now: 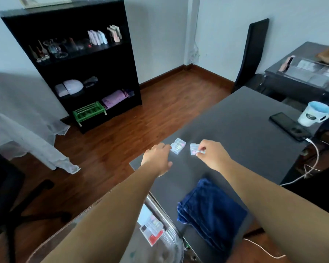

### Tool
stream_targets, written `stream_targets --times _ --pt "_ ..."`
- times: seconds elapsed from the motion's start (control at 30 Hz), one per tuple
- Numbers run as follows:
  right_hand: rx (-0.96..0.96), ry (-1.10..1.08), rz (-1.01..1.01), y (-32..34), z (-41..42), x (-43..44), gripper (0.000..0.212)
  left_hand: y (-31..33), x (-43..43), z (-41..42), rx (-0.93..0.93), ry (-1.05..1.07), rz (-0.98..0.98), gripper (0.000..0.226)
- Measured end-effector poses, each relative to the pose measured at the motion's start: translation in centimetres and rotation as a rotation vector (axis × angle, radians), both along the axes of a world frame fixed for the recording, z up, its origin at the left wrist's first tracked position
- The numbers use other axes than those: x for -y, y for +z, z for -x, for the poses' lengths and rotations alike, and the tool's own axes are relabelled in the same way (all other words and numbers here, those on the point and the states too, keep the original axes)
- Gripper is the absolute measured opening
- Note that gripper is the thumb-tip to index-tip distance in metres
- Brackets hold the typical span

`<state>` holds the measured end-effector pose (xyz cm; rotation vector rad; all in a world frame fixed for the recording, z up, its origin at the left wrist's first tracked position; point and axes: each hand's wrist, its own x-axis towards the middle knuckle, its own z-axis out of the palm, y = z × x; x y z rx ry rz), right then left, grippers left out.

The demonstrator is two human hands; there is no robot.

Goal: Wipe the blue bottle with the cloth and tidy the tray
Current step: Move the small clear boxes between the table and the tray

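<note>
Two small clear plastic boxes with pastel contents lie on the dark table. My left hand reaches to the left box, fingertips touching its near-left edge. My right hand pinches the right box between thumb and fingers. A folded dark blue cloth lies on the table close to me. A metal tray with small packets sits below my left forearm, partly hidden. No blue bottle is in view.
A black phone on a white cable and a white cup sit at the table's right edge. A black shelf unit stands across the wooden floor. A second dark table with a clear organiser is behind.
</note>
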<state>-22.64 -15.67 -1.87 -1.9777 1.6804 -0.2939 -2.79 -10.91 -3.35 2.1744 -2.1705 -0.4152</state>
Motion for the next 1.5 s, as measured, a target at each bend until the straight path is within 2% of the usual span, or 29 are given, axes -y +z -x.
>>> stream_targets --times 0.23,0.33,0.43,0.63,0.77,0.97,1.13,1.23,1.3,1.5 --pt "-0.108 0.19 -0.018 -3.9 0.8 5.2 0.054 -3.8 4.8 2.5 -0.061 0.237 -0.059 0.068" --pt "-0.233 0.299 -0.054 -5.0 0.9 6.3 0.064 -4.8 5.9 3.2 -0.088 0.309 -0.075 0.067" --pt "-0.289 0.321 -0.038 -5.9 1.2 6.7 0.057 -5.3 6.5 3.8 -0.046 0.334 -0.046 0.057" --pt "-0.14 0.253 -0.042 -5.2 1.5 5.5 0.045 -4.1 5.5 3.4 -0.122 0.338 -0.024 0.035" --pt "-0.023 0.217 0.038 -2.7 0.6 3.5 0.041 -1.2 2.7 1.2 -0.161 0.31 0.043 0.034" --pt "0.112 0.234 0.221 1.3 -3.2 -3.6 0.044 2.7 -5.0 -3.5 -0.191 0.253 0.151 0.039" --pt "0.225 0.334 0.207 3.0 -7.2 -10.5 0.04 3.3 -12.5 -7.8 -0.23 0.299 0.24 0.038" --pt "0.228 0.419 0.189 2.8 -9.3 -15.5 0.035 2.2 -16.8 -9.8 -0.22 0.334 0.267 0.04" --pt "0.199 0.471 0.122 1.3 -10.2 -18.4 0.041 0.6 -19.1 -10.5 -0.202 0.345 0.242 0.043" --pt "-0.174 0.649 -0.095 -5.6 -9.8 -21.7 0.039 -4.5 -23.6 -9.9 -0.244 0.333 0.071 0.048"
